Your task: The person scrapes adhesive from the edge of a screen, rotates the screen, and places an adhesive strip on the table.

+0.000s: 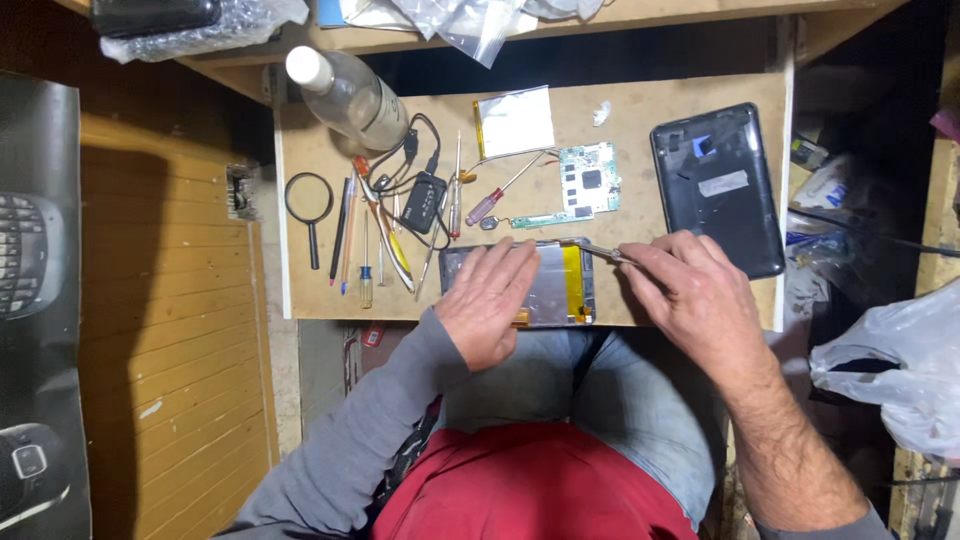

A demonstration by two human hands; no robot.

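At the desk's [640, 130] front edge lies an opened tablet [555, 285]. The left hand [487, 300] rests flat on it, fingers spread, gripping nothing. The right hand [685, 285] pinches metal tweezers [598, 251], their tip at the tablet's far edge. A circuit board [588, 182] lies just behind.

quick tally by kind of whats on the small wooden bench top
Clear plastic bottle: 1
Round black magnifying glass: 1
Green circuit board: 1
Black tablet back cover: 1
Silver flat battery pack: 1
Opened tablet under the hands: 1
Total: 6
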